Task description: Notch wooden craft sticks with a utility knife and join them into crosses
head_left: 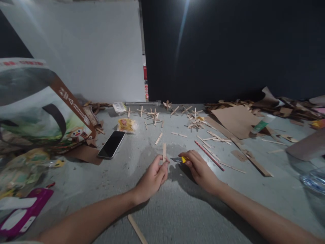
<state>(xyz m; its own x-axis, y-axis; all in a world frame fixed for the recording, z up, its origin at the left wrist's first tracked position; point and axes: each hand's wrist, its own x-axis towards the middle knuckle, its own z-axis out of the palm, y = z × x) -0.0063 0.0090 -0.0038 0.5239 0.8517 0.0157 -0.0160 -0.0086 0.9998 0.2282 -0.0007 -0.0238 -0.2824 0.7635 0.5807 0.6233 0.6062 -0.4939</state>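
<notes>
My left hand (156, 176) is closed, with a flat wooden craft stick (164, 150) pinched upright between thumb and fingers. A small dark mark or hole shows on the stick. Just to the right, my right hand (199, 169) is wrapped round a yellow utility knife (184, 159). Its blade points left toward the stick, with a small gap between them. Beyond my hands lie loose craft sticks (179, 134) and a single short stick (158, 138). Farther back stand several crossed-stick pieces (156, 118). A red pencil-like rod (209, 155) lies to the right.
A black phone (111, 144) and a yellow packet (127, 125) lie left, near a large printed bag (38, 108). Cardboard (233, 121), a glue stick (263, 124) and a clear plastic bottle (315, 179) are right. A purple device (27, 211) lies front left; another stick (137, 229) lies nearest me.
</notes>
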